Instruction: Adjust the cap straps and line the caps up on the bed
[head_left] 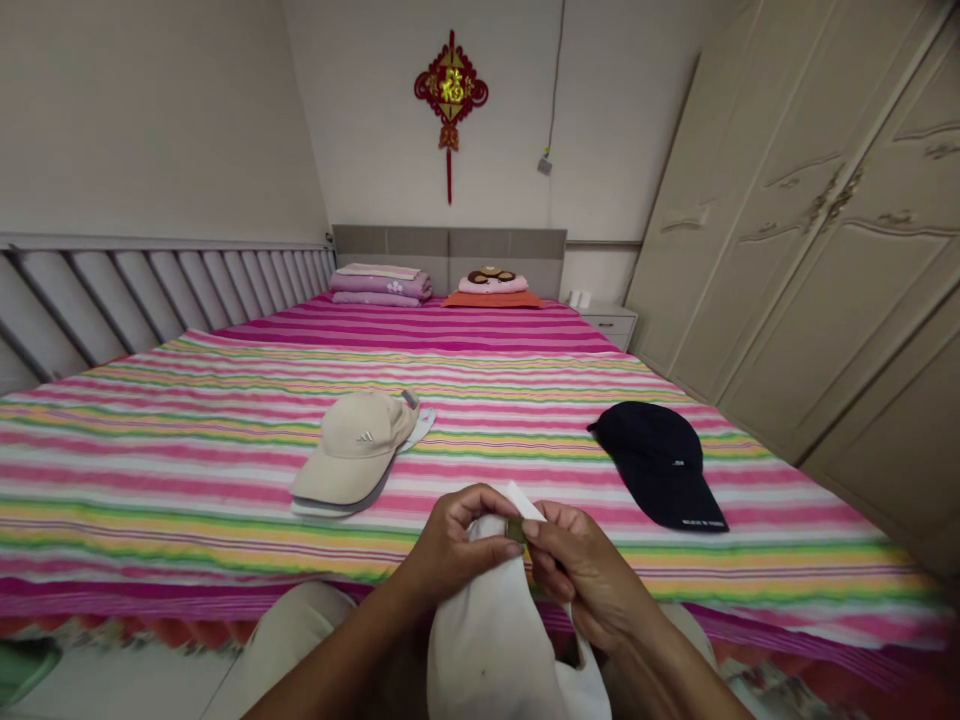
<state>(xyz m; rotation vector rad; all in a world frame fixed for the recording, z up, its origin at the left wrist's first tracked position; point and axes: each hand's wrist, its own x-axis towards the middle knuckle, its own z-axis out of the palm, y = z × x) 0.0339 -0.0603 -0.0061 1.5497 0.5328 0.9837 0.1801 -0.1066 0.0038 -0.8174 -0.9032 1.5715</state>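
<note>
A white cap (pixel 487 640) hangs between my two hands, over my lap at the bed's near edge. My left hand (pixel 469 540) pinches the cap beside a brass-coloured buckle (pixel 514 530) on its back strap. From the other side, my right hand (pixel 574 565) grips the white strap (pixel 525 500) close to that buckle. The strap's end sticks up above the fingers. Farther off to the left lies a beige cap (pixel 360 440), with a white cap partly showing beneath it. A dark navy cap (pixel 660 460) rests to the right, its brim toward me.
A striped sheet (pixel 480 390) covers the bed. Folded purple bedding (pixel 381 286) and a pink and orange stack (pixel 491 290) sit by the headboard (pixel 517 255). Metal railing (pixel 150 300) runs along the left. A wardrobe (pixel 787 250) and a nightstand (pixel 611 325) stand right.
</note>
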